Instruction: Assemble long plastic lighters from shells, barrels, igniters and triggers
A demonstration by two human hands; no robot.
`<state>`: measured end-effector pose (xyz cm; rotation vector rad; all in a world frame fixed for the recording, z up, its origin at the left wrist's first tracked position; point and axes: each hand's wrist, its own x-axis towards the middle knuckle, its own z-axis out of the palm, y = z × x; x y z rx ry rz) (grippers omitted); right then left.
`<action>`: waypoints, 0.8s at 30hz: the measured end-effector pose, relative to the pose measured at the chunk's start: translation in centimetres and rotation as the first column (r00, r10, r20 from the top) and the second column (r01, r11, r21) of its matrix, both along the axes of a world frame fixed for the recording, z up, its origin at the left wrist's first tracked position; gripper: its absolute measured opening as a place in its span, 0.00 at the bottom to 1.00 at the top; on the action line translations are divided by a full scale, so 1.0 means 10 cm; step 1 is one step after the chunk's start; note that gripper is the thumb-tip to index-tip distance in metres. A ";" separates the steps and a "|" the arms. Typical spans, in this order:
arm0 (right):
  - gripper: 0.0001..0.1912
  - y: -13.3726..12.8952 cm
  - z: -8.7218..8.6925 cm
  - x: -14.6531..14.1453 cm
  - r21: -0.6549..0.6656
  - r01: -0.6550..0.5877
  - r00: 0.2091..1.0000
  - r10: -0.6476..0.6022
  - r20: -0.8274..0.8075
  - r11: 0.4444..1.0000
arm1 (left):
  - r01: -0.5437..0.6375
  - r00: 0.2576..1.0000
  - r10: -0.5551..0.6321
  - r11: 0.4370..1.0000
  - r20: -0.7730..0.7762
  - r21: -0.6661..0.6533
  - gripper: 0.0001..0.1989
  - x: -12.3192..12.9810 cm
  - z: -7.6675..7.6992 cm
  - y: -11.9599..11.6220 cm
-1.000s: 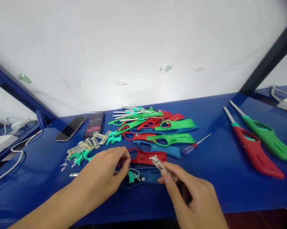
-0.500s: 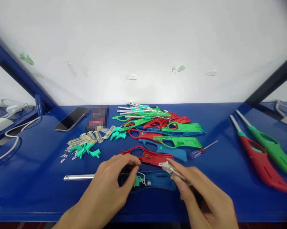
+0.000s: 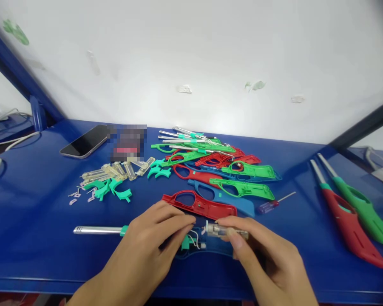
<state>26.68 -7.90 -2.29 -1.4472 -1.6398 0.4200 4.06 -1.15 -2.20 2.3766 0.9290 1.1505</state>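
Note:
My right hand (image 3: 270, 259) pinches a clear lighter fuel tank (image 3: 217, 230) between thumb and fingers, its pale capped end facing left. Below the tank lies a dark blue lighter shell half (image 3: 219, 246), open side up, with a green trigger (image 3: 186, 242) and thin white wires (image 3: 196, 238) inside. My left hand (image 3: 146, 250) is over the shell's left part, thumb and fingertips drawn together beside the wires. Whatever they grip is hidden. A silver lighter barrel (image 3: 97, 230) sticks out to the left from under that hand.
Behind my hands lie a red shell half (image 3: 204, 207) and a pile of lighter shells and barrels. Loose fuel tanks (image 3: 98, 173), green triggers (image 3: 123, 194) and a phone (image 3: 84, 141) are at left. A screwdriver (image 3: 268, 206) and two whole lighters (image 3: 347, 216) sit at right.
My right hand has moved the fuel tank left and turned it nearly level above the blue shell. My left fingertips have shifted slightly right. The camera view has tilted.

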 end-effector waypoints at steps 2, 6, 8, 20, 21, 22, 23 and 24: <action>0.08 0.01 -0.02 0.00 -0.022 0.001 1.000 0.000 0.013 1.000 | 0.019 1.000 -0.019 1.000 -0.014 0.017 0.09 0.00 -0.01 0.00; 0.08 0.02 -0.03 0.01 -0.031 -0.008 1.000 0.009 0.024 0.999 | 0.041 0.999 -0.040 0.999 -0.037 0.036 0.09 0.00 -0.04 -0.02; 0.08 0.03 -0.03 0.01 -0.032 -0.008 1.000 0.009 0.028 0.999 | 0.051 0.998 -0.049 0.998 -0.047 0.042 0.08 -0.01 -0.05 -0.03; 0.10 0.03 -0.02 -0.02 -0.011 -0.015 1.000 0.016 0.027 1.000 | 0.055 0.994 -0.049 0.996 -0.096 0.064 0.09 0.00 -0.03 -0.02; 0.10 0.03 -0.02 -0.02 -0.004 -0.016 0.999 0.016 0.029 1.000 | 0.059 0.994 -0.052 0.996 -0.096 0.071 0.09 0.00 -0.04 -0.02; 0.10 0.03 -0.01 -0.02 0.004 -0.020 0.999 0.020 0.036 1.000 | 0.062 0.994 -0.054 0.995 -0.096 0.078 0.09 0.00 -0.05 -0.02; 0.10 0.03 0.00 -0.03 0.012 -0.020 0.999 0.019 0.042 1.000 | 0.067 0.994 -0.058 0.994 -0.094 0.085 0.09 0.00 -0.06 -0.02; 0.10 0.03 0.00 -0.04 0.026 -0.020 0.999 0.019 0.047 0.999 | 0.071 0.994 -0.063 0.993 -0.091 0.094 0.09 0.00 -0.07 -0.03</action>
